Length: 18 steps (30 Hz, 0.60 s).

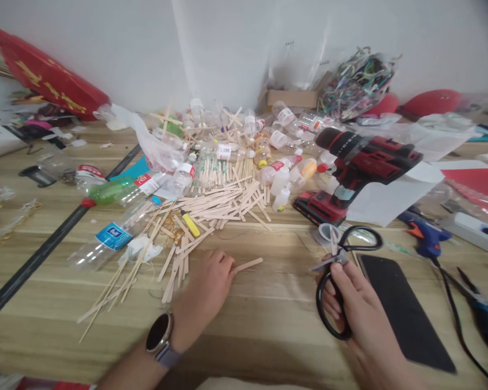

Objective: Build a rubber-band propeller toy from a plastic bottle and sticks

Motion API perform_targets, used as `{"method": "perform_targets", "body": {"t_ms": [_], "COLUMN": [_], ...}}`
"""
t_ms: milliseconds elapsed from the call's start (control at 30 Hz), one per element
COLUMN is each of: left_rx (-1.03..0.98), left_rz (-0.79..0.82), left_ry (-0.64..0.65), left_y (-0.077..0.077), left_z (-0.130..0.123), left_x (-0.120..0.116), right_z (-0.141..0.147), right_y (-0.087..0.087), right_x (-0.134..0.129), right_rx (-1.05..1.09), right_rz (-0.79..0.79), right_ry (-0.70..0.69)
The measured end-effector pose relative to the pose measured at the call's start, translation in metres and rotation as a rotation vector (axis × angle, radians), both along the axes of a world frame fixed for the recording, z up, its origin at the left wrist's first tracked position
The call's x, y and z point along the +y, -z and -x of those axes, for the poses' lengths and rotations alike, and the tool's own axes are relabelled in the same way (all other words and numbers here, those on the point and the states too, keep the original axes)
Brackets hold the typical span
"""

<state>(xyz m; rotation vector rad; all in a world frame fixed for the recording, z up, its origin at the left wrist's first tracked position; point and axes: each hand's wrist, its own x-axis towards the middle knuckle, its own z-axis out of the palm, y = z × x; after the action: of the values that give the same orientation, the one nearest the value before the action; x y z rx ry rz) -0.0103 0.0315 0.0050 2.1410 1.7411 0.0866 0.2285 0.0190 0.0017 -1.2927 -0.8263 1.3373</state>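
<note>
My left hand (209,287), with a watch on its wrist, is closed on a wooden craft stick (249,265) whose free end points right, low over the table. In my right hand (355,303) is a pair of black-handled scissors (338,260); its blades are spread apart and the fingers grip it near the pivot and one handle loop. Just left of the left hand lie loose craft sticks (183,252) and thin bamboo skewers (132,260). A larger heap of craft sticks (223,200) spreads beyond it.
A red cordless drill (350,168) stands behind the scissors, beside a small clear cup (328,234). A black phone (406,309), blue glue gun (427,233) and pliers (482,309) lie right. Plastic bottles (228,151) crowd the back; a dark rod (44,257) lies left.
</note>
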Motion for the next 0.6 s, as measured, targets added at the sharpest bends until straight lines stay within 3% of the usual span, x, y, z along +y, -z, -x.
{"method": "perform_targets", "body": {"t_ms": [167, 367, 500, 600], "left_rx": [0.006, 0.012, 0.024, 0.047], "left_rz": [-0.013, -0.048, -0.071, -0.097], "left_ry": [0.023, 0.041, 0.035, 0.005], "left_y": [0.012, 0.019, 0.018, 0.017], "left_z": [-0.005, -0.005, -0.003, 0.002], "left_x": [-0.005, 0.000, 0.007, 0.013], "right_z": [0.007, 0.012, 0.009, 0.008], "right_y": [0.004, 0.018, 0.018, 0.017], "right_x": [0.007, 0.022, 0.038, 0.048], "right_rx": [-0.204, -0.296, -0.575, -0.751], "right_rz": [-0.019, -0.017, -0.044, -0.130], "right_ry": [-0.179, -0.334, -0.510, -0.562]}}
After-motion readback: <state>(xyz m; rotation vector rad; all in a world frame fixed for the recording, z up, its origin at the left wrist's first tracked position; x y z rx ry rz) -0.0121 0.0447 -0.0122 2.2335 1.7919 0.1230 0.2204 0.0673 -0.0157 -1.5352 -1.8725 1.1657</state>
